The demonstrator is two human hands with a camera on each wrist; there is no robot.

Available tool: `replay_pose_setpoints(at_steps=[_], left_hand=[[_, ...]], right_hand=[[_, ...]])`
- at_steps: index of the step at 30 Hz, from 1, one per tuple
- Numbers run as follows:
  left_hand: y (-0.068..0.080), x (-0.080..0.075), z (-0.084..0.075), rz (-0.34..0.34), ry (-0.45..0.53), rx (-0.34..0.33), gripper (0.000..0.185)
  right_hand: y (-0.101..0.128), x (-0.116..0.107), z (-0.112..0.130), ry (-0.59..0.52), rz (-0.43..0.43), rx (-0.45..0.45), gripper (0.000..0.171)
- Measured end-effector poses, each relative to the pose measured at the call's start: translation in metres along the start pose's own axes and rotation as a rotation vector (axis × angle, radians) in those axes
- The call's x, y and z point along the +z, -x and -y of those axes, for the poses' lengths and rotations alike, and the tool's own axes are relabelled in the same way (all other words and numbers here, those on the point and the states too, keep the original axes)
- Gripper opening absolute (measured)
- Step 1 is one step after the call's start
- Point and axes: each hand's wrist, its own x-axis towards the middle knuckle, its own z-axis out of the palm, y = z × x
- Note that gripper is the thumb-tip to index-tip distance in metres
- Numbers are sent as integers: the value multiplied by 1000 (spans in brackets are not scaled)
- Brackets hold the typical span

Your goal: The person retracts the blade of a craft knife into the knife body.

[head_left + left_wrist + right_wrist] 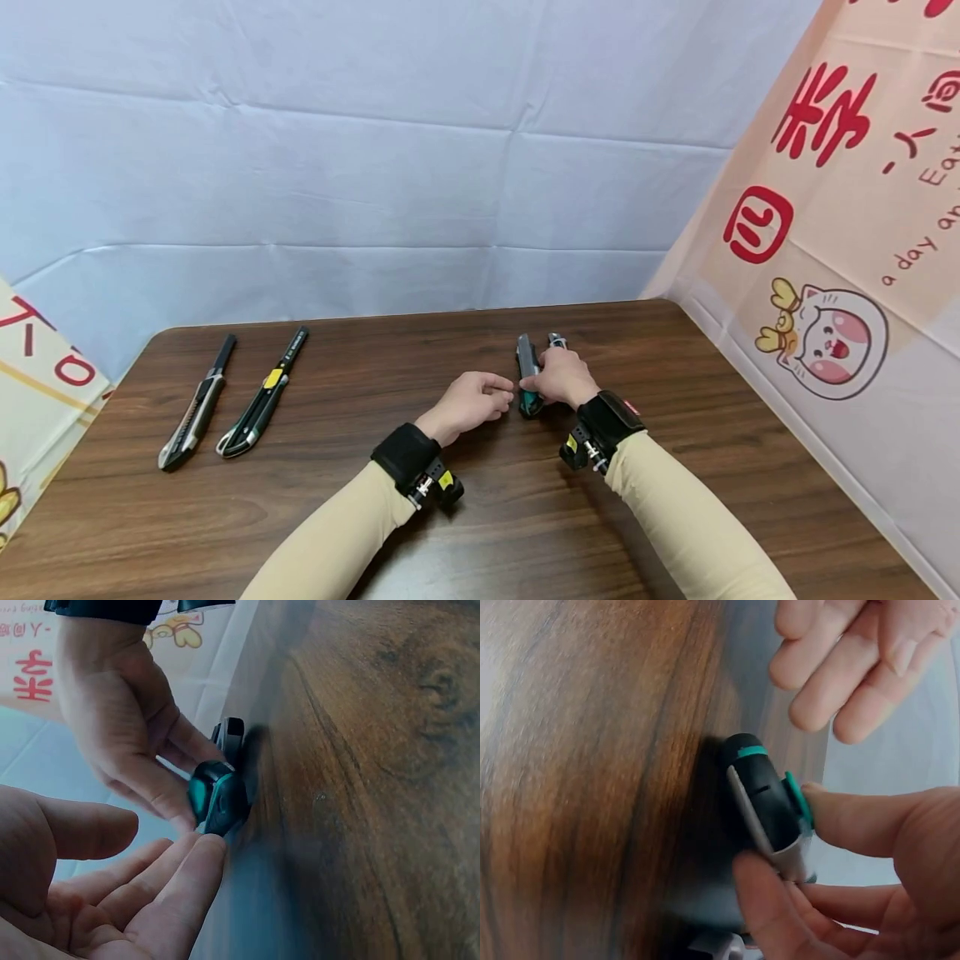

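teal utility knife (528,375) lengthwise front-to-back, teal butt nearest, in right hand (564,377) pinching grip

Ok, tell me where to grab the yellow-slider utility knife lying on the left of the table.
Probably grip the yellow-slider utility knife around its thick handle just below the slider, coming from above with the left hand. It lies flat with bare table either side, its narrow blade end pointing away.

Your right hand (564,377) far of centre, fingers (780,900) and thumb curled, pinching knife (528,375) from both sides, palm down. Your left hand (471,402) just left of it, fingers (176,881) loosely bent, tips near knife's near end, holding nothing. Both forearms in beige sleeves, angled inward from near edge, black straps on wrists.
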Motion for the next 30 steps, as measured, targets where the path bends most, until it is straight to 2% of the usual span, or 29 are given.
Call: replay_pose_setpoints(at_steps=[6,11,19,25,30], left_hand=[[4,-7,0,-27,-21,-4,35],[6,-11,1,-32,-23,4,34],[14,-25,4,-43,-73,25,35],[22,-44,7,-122,-141,30,33],[31,-69,15,-213,-283,51,31]], right_hand=[[-2,3,5,103,-5,16,41],[-4,6,6,148,-10,8,35],[-1,9,9,221,-142,-84,26],[0,11,12,224,-217,-138,33],[0,17,18,209,-237,-198,34]])
